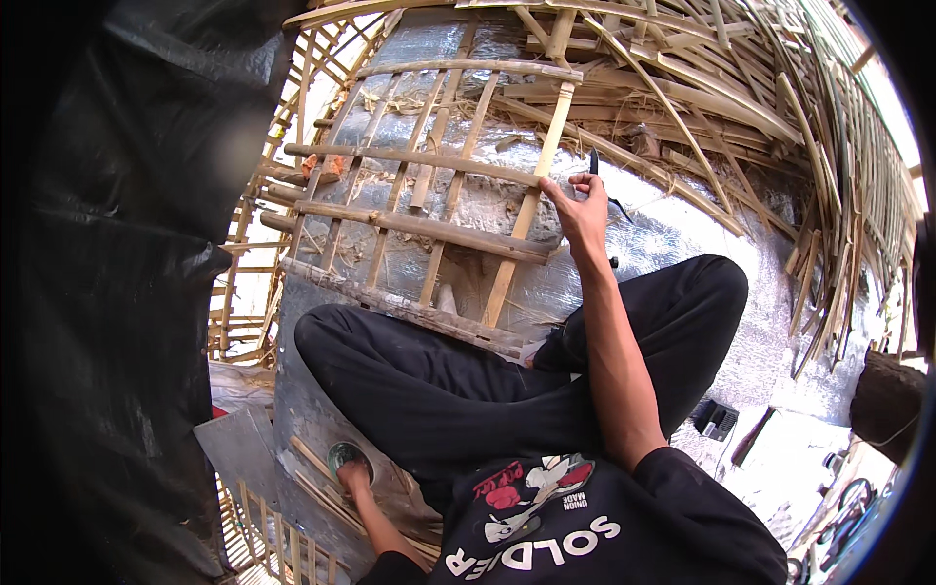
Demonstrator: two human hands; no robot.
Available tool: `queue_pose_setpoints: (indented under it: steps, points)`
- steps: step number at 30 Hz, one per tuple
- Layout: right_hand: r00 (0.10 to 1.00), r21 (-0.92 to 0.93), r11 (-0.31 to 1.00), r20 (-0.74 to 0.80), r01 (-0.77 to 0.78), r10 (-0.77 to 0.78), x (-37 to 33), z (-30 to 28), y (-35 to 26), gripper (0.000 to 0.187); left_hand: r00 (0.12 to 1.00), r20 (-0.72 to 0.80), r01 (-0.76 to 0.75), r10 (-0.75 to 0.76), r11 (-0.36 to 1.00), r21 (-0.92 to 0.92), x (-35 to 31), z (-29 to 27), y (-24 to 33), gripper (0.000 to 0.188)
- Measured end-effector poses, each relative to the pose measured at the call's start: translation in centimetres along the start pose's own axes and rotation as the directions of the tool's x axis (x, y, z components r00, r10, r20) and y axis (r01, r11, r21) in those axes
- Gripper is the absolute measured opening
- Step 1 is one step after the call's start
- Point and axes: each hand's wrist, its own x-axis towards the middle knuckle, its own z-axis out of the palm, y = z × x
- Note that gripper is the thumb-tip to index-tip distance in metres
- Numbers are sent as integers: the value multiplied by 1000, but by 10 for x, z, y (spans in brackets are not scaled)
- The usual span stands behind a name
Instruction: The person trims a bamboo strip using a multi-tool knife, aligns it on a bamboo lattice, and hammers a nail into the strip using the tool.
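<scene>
In front of my crossed legs lies a lattice frame of bamboo crosspieces and slats. My right hand is at its right side, the thumb touching the end of a crosspiece where it meets a pale slat. The fingers of that hand are apart and lightly bent. Just beyond them is a thin black object, partly hidden by the hand. Low at the left, my left hand reaches to a small round green container. Its fingers are too hidden to show what they hold.
Split bamboo strips are piled at the far right. A black sheet hangs along the left. Beside my right leg lie a small black box-like thing and a dark-bladed tool. A flat grey board is at lower left.
</scene>
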Motion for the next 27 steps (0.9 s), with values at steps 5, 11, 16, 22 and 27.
queue_pose_setpoints:
  steps: [5,11,16,22,27]
  points:
    - [1000,-29,1000,-17,-11,10,4,-9,6,66,998,33,-60,54,978,202,-32,0,57,34]
    - [999,-2,999,-10,-36,36,2,-8,0,66,996,86,44,-35,993,-107,-51,-26,76,13]
    - [998,-26,998,-4,-64,64,-1,-9,-9,65,974,205,130,-96,979,-157,-49,-40,64,13]
    - [994,31,994,26,-106,105,2,-14,-9,61,979,199,89,-37,962,-257,-59,-39,76,28]
    - [989,19,990,41,-141,140,-1,-14,-10,62,989,143,-2,25,988,-157,-55,-42,80,20]
